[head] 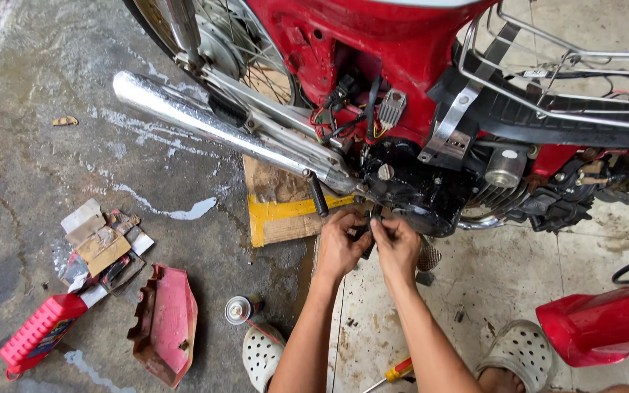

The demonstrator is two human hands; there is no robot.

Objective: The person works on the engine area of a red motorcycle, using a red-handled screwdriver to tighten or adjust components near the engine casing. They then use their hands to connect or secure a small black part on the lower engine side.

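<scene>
A red motorcycle (pixel 394 44) with its side panels off fills the top of the view. Its black engine case (pixel 416 193) sits low in the middle, behind a long chrome exhaust pipe (pixel 212 127). My left hand (pixel 340 244) and my right hand (pixel 397 247) are pressed together just under the engine case, fingers pinched on a small dark part between them. What that part is stays hidden by the fingers. A black footpeg (pixel 318 196) sticks out just above my left hand.
A wooden block with a yellow stripe (pixel 285 211) lies under the bike. On the wet concrete at left lie torn cardboard (pixel 100 244), a red plastic tray (pixel 165 324), a red bottle (pixel 38 331) and a spray can (pixel 240 309). A screwdriver (pixel 394 372) lies between my white clogs (pixel 262 353). A red body panel (pixel 606 324) rests at right.
</scene>
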